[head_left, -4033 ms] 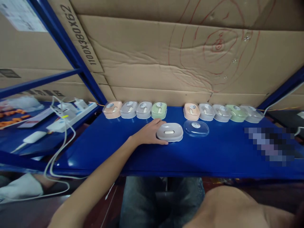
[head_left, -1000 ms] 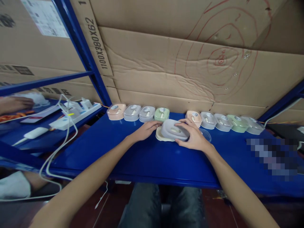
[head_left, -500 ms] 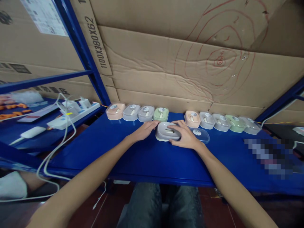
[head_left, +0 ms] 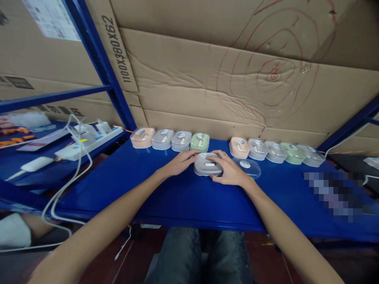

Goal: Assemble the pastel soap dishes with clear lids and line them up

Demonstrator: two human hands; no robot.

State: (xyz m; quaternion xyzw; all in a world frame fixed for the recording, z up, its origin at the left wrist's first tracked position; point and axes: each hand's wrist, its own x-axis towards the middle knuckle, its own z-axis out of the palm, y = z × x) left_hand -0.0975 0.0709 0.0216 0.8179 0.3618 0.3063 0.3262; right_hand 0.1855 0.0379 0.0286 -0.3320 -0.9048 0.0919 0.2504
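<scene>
A small grey plastic box [head_left: 203, 167] with rounded corners and a pale tab in its top sits on the blue table, between my two hands. My left hand [head_left: 180, 163] holds its left edge, fingers together and straight, tips on the rim. On the right side, my right hand [head_left: 229, 169] is wrapped round the box, fingers over the top and thumb at the front. My palm hides its right end. Beside my right wrist lies a clear lid [head_left: 251, 168] with a round white sticker, flat on the table.
Along the cardboard wall [head_left: 177, 79] stand several similar lidded boxes: a peach one [head_left: 142, 139] and a green one [head_left: 199, 142] to the left, another peach one [head_left: 239, 148] to the right. A white power strip [head_left: 89, 146] and loose cables [head_left: 56, 197] lie left.
The cream lower edge that showed under the front of the grey box is no longer visible, and the box looks more level. Both hands stay on it, nearly still. The view has shifted slightly.
</scene>
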